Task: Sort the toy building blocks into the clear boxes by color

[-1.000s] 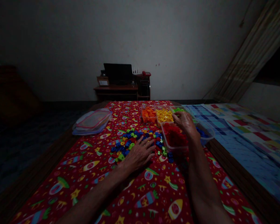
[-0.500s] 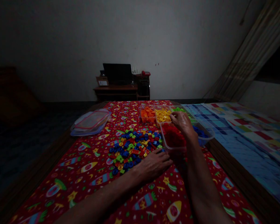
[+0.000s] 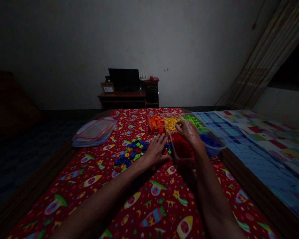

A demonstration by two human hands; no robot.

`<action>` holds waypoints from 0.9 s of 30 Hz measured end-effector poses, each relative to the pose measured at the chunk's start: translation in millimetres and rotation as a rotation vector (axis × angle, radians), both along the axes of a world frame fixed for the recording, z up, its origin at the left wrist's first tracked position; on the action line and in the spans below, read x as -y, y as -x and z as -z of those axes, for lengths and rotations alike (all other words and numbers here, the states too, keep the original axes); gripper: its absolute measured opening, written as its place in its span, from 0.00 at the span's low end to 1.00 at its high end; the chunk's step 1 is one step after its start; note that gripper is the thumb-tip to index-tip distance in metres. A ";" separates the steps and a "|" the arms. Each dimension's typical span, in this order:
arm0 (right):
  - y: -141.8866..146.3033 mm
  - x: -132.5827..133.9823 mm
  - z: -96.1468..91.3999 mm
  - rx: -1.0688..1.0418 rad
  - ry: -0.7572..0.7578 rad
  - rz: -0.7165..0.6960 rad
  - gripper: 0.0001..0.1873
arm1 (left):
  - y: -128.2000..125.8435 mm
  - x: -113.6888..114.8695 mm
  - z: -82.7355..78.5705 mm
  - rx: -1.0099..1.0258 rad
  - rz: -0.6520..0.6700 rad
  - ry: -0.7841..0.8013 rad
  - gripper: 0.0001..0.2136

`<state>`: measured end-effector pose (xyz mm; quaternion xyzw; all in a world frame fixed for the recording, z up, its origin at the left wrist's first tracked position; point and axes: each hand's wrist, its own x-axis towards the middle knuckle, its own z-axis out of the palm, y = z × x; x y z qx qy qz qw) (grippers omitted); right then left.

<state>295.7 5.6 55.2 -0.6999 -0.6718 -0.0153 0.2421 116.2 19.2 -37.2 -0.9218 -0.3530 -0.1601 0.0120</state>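
Observation:
My left hand (image 3: 155, 149) lies palm down with fingers spread over the right part of a mixed pile of toy building blocks (image 3: 132, 152), hiding some of them. The pile has blue, green, yellow, orange and red pieces. My right hand (image 3: 189, 132) is above the near edge of the clear tub of yellow blocks (image 3: 171, 122), its thumb and fingers pinched together. Whatever is between those fingertips is too small to make out. Below my right wrist stands the tub of red blocks (image 3: 181, 146), partly covered by my forearm.
Tubs of orange blocks (image 3: 156, 122), green blocks (image 3: 192, 120) and blue blocks (image 3: 209, 140) stand around. Several clear lids (image 3: 96, 131) are stacked at the left. A red patterned cloth (image 3: 94, 199) covers the table. Beyond it is a desk with a black monitor (image 3: 124, 79).
My left hand has moved away from me and slightly left onto the pile, its fingers spreading, and the pile's near edge has shifted back. My right hand stays pinched near the yellow tub.

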 end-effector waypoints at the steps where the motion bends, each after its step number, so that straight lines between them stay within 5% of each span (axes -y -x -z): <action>1: 1.7 -0.1 0.3 0.006 0.000 -0.007 0.17 | -8.0 -5.6 2.4 -0.051 -0.043 0.054 0.40; 8: 15.4 -3.0 5.0 0.054 0.026 -0.056 0.16 | -20.4 -32.5 11.2 -0.143 -0.030 0.100 0.27; 13: 34.0 -6.2 15.0 0.036 0.048 -0.147 0.16 | 11.0 -35.3 -0.2 -0.171 0.020 0.042 0.28; 20: 65.9 -11.2 44.2 0.027 0.098 -0.263 0.14 | 66.4 -30.4 -12.7 -0.074 0.037 0.188 0.20; 27: 82.2 -1.7 72.9 0.175 0.221 -0.312 0.16 | 111.2 -25.4 -21.0 0.213 -0.147 0.312 0.19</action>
